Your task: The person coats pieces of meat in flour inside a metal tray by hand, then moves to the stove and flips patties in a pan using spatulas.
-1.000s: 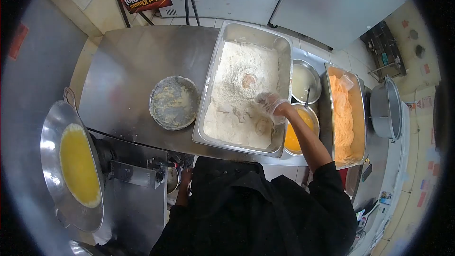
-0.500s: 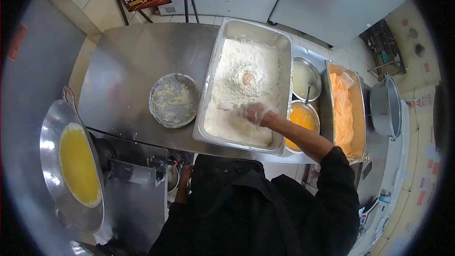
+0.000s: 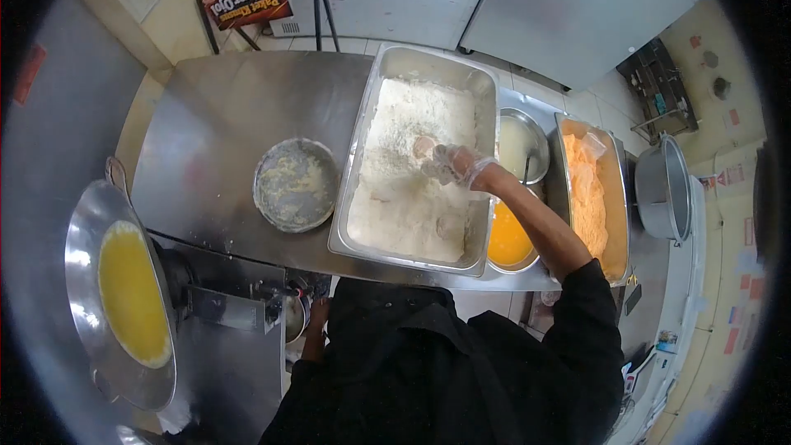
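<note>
My right hand [image 3: 460, 164], in a clear plastic glove, is over the white flour [image 3: 404, 198] in a deep steel tray [image 3: 339, 235]. Its fingers are apart and reach beside a pale pinkish lump [image 3: 424, 147] half sunk in the flour; whether they touch it I cannot tell. Other flour-covered lumps show faintly nearer me. Down at my side, past the table's front edge, is my left hand [image 3: 320, 313], mostly hidden, its fingers not clear.
Left of the tray sits a round flour-dusted pan [image 3: 297, 185]. To the right are a bowl of yellow-orange liquid [image 3: 509, 239], a bowl of pale liquid [image 3: 523, 144] and a tray of orange food [image 3: 587, 198]. A wok with yellow oil [image 3: 132, 292] stands at far left.
My right hand has moved away from me across the flour, from the near part of the tray to beside the pinkish lump. The view has shifted slightly.
</note>
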Demonstrator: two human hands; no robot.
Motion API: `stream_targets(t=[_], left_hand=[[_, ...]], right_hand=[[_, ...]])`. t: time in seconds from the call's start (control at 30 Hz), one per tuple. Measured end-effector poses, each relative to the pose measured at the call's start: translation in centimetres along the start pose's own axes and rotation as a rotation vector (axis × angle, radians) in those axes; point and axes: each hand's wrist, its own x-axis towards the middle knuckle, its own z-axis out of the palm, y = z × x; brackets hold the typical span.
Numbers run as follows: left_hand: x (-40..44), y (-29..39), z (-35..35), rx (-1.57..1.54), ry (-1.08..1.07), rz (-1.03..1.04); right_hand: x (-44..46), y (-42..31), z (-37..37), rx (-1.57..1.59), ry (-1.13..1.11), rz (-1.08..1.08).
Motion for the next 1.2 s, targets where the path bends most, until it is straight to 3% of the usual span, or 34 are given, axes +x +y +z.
stream_targets(t=[0.07,0.13,0.17,0.23,0.27,0.33,0.4,0.43,0.5,0.6,0.73,0.8,0.93,1.0,1.03,1.13,1.17,1.2], left_hand=[[-0.6,3.0,0.3,0.043,0.058,-0.009],[-0.2,2.0,0.8,-0.199,-0.017,-0.237],[-1.1,4.0,-0.2,0.052,-0.071,-0.167],[-2.3,6.2,-0.7,-0.029,-0.083,-0.118],[-1.9,5.9,-0.7,-0.111,-0.089,-0.075],[-1.5,5.3,-0.1,-0.163,-0.044,0.015],[-1.3,4.6,-0.1,-0.221,-0.052,-0.25],[-1.6,4.3,0.2,-0.219,-0.054,-0.246],[-2.0,4.2,0.5,-0.334,-0.015,-0.04],[-3.7,7.4,0.4,-0.087,0.013,-0.025],[-2.8,3.9,0.5,-0.277,0.003,-0.04],[-3.1,4.9,0.7,0.201,0.05,-0.057],[-0.6,-0.4,0.9,-0.076,0.031,-0.077],[-1.7,1.4,1.1,0.289,0.139,0.027],[-1.7,1.5,1.1,0.286,0.14,0.028],[-1.5,1.2,1.2,0.399,0.07,0.132],[-1.2,0.2,1.0,-0.042,0.002,0.057],[-1.4,0.1,1.1,-0.265,-0.033,0.021]], right_hand=[[-1.5,-0.2,-3.3,0.063,0.062,0.117],[-3.2,1.3,-5.7,0.059,0.236,0.083],[-4.2,4.5,-5.7,0.07,0.363,0.032],[-6.5,6.8,-8.2,-0.168,0.387,0.242],[-7.6,8.7,-8.8,-0.171,0.392,0.249],[-9.5,12.2,-9.0,0.28,0.399,0.43],[-10.8,13.7,-7.8,0.413,0.457,0.537],[-11.3,14.5,-6.9,0.552,0.508,0.636],[-11.8,17.5,-3.6,0.548,0.472,0.684],[-12.0,22.7,2.3,0.531,0.433,0.765],[-12.0,22.2,4.3,0.493,0.486,0.887],[-11.7,22.1,4.9,0.354,0.493,0.946],[-10.9,23.7,5.9,0.096,0.377,1.114],[-11.8,31.2,11.1,-0.245,0.206,0.849],[-12.2,34.8,13.6,-0.424,0.156,0.713],[-12.4,42.3,21.3,0.337,0.431,0.917],[-12.5,39.5,19.1,0.264,0.45,0.87],[-12.7,36.5,16.6,0.187,0.47,0.824]])
